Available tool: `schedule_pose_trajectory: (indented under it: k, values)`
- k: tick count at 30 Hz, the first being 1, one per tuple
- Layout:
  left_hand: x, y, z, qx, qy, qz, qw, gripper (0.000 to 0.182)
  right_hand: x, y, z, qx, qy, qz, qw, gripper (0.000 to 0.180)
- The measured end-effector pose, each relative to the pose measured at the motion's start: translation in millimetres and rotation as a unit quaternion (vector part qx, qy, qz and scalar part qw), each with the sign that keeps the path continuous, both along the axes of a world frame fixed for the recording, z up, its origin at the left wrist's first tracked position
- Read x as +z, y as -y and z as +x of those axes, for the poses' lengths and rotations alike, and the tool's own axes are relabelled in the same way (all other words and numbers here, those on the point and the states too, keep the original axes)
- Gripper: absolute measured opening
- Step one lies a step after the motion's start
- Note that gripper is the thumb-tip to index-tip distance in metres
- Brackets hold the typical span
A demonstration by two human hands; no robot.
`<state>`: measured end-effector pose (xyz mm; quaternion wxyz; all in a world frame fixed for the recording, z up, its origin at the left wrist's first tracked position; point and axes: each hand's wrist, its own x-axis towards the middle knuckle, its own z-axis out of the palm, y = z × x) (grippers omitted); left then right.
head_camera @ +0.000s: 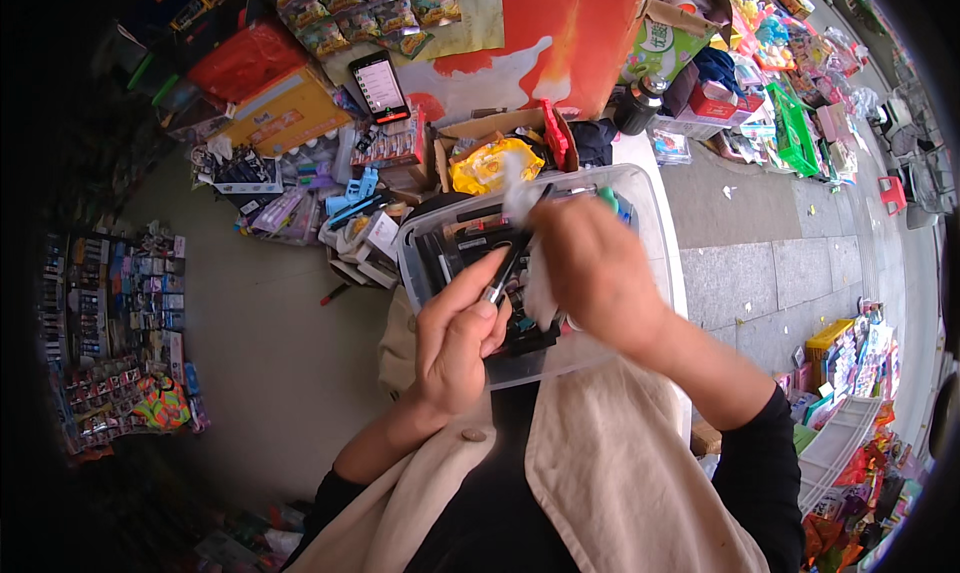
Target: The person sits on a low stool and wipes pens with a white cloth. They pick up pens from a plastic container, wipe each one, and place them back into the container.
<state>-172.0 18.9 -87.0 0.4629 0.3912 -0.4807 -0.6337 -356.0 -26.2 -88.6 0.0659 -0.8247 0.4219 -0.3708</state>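
Observation:
My left hand (463, 331) grips a slim black pen-like stick (508, 267) with a silver band, tilted up to the right. A white tissue or wipe (538, 288) hangs from my right hand (592, 262), which is blurred and closed near the stick's upper end. Whether the tissue wraps the stick there cannot be made out. Beneath both hands sits a clear plastic bin (656, 220), partly on my lap. Several black pens or cosmetic sticks (480, 239) lie in it, some hidden by my hands.
Beyond the bin stands a cardboard box (469, 134) holding a yellow wipes packet (495, 166). A smartphone (379, 87) leans upright behind, and a black thermos (640, 106) stands on the white table (630, 150). Goods crowd the left, including a light-blue toy gun (355, 190).

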Motion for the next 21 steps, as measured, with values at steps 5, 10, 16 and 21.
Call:
schedule_pose_trajectory:
  k: [5, 10, 16, 21]
  values:
    - [2.2, -2.1, 4.4, -0.034, -0.09, -0.025, 0.995, 0.052, -6.7, 21.7, -28.0, -0.081, 0.175, 0.119, 0.974, 0.012]
    - [1.2, 0.1, 2.7, -0.02, -0.139, 0.005, 0.99, 0.055, 2.2, 5.0, -39.2, 0.048, 0.549, 0.404, 0.73, 0.022]
    - [0.3, 2.5, 2.0, -0.01, -0.134, 0.001, 0.991, 0.056, 8.6, -5.0, -32.1, 0.11, 0.646, 0.487, 0.577, 0.025]
    - [-1.6, 2.5, 1.7, 0.016, -0.13, -0.005, 0.991, 0.054, 9.8, -5.4, -28.5, 0.108, 0.649, 0.514, 0.55, 0.028]
